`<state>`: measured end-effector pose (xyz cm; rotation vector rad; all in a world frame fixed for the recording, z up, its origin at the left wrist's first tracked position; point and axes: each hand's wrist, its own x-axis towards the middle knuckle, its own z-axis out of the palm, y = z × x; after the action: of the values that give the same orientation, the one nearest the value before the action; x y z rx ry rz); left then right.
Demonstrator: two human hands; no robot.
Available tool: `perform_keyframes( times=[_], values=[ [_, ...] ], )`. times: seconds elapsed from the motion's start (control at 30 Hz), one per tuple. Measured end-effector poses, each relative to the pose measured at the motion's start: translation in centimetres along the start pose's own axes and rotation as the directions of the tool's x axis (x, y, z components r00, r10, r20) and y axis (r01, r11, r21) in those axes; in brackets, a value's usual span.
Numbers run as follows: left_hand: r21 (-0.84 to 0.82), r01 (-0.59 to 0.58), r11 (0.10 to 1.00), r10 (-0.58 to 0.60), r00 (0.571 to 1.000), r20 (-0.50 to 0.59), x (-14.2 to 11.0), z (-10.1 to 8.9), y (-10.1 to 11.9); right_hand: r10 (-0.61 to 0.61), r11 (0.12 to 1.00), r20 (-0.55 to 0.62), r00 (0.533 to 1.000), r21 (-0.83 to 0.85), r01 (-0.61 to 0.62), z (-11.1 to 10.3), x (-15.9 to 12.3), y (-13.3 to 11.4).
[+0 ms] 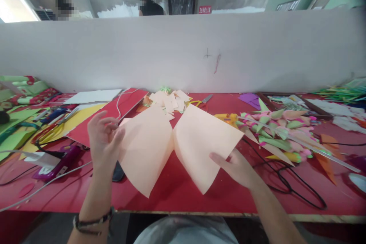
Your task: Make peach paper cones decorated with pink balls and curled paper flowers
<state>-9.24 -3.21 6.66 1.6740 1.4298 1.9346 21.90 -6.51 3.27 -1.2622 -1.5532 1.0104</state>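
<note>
Pale peach paper (200,133) spreads in two curved wings above the table, meeting at a narrow middle. I cannot tell whether it is one folded sheet or two. My right hand (237,166) grips the right wing near its lower outer edge, thumb on top and fingers behind. At the outer edge of the left wing (145,148), my left hand (104,141) is raised with fingers loosely curled and thumb apart, and no grip on the paper shows. Small peach paper pieces (168,101) lie in a pile beyond the wings.
Yellow-handled scissors (204,100) and a yellow glue gun (227,118) lie behind the paper. Colourful paper cones (283,129) and a looped black cable (288,187) are on the right. A purple power strip (61,164) sits left. A white partition (177,53) borders the red table (177,198).
</note>
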Motion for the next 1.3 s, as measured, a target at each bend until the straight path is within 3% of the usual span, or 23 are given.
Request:
perform_keyframes(
  times=[0.03,0.07,0.13,0.2,0.23,0.27,0.37,0.43,0.53,0.63,0.77,0.93,0.97,1.03,1.17,1.23,1.3],
  values=[
    [-0.139,0.152,0.979,-0.157,0.987,-0.023,-1.1,-0.1,-0.1,0.015,1.000,-0.026,1.000,-0.005,-0.015,0.3,-0.2,0.2],
    [-0.248,0.328,0.911,-0.336,0.942,0.012,-2.3,-0.1,-0.1,0.023,1.000,-0.072,0.997,-0.011,-0.024,0.6,-0.4,0.3],
    [-0.332,0.613,0.717,-0.621,0.778,0.094,-4.8,-0.2,0.0,0.024,0.999,-0.179,0.984,-0.037,-0.032,1.1,-0.7,0.5],
    [-0.306,0.773,0.557,-0.758,0.623,0.194,-6.8,-0.1,0.2,0.000,0.997,-0.297,0.955,-0.080,-0.025,1.7,-0.9,0.6],
    [-0.276,0.809,0.519,-0.788,0.578,0.213,-7.6,0.1,0.4,-0.020,0.994,-0.359,0.933,-0.109,-0.021,2.0,-0.9,0.6],
    [-0.255,0.824,0.506,-0.802,0.559,0.212,-8.2,0.4,0.5,-0.042,0.990,-0.419,0.907,-0.141,-0.019,2.3,-1.0,0.6],
    [-0.201,0.768,0.608,-0.778,0.627,0.044,-8.6,1.0,0.8,-0.112,0.974,-0.554,0.825,-0.224,-0.018,2.8,-1.2,0.7],
    [-0.071,0.726,0.684,-0.729,0.680,-0.080,-8.2,1.0,1.2,-0.137,0.967,-0.593,0.793,-0.254,-0.023,2.7,-1.2,0.8],
    [0.144,0.679,0.719,-0.667,0.734,-0.131,-7.1,0.4,1.8,-0.121,0.963,-0.595,0.794,-0.263,-0.051,2.1,-1.2,0.8],
    [0.189,0.629,0.754,-0.618,0.777,-0.119,-6.3,-0.3,2.1,-0.107,0.971,-0.568,0.816,-0.237,-0.037,1.2,-1.2,0.7],
    [0.159,0.639,0.753,-0.607,0.767,-0.209,-5.5,-1.4,1.8,-0.094,0.978,-0.603,0.792,-0.203,-0.039,-0.3,-1.2,1.0],
    [0.069,0.605,0.793,-0.558,0.767,-0.317,-3.1,-2.5,1.2,-0.090,0.975,-0.744,0.662,-0.202,-0.094,-2.6,-1.5,2.0],
    [0.017,0.612,0.791,-0.573,0.749,-0.332,-2.3,-2.4,1.1,-0.077,0.976,-0.753,0.654,-0.192,-0.107,-2.9,-1.6,2.2],
    [-0.157,0.523,0.838,-0.541,0.757,-0.367,-0.6,-1.7,0.9,-0.022,0.979,-0.711,0.703,-0.157,-0.129,-3.2,-2.0,2.8],
    [-0.499,0.458,0.735,-0.605,0.777,-0.177,2.9,1.3,0.3,0.163,0.974,-0.413,0.896,-0.076,-0.212,-1.8,-2.9,3.8],
    [-0.551,0.554,0.624,-0.669,0.743,-0.011,4.2,3.5,-0.2,0.199,0.970,-0.291,0.936,-0.081,-0.231,-0.7,-3.4,4.3],
    [-0.538,0.679,0.498,-0.715,0.674,0.188,5.2,6.3,-0.9,0.168,0.966,-0.234,0.958,-0.156,-0.207,0.3,-3.7,4.7]
  ],
)
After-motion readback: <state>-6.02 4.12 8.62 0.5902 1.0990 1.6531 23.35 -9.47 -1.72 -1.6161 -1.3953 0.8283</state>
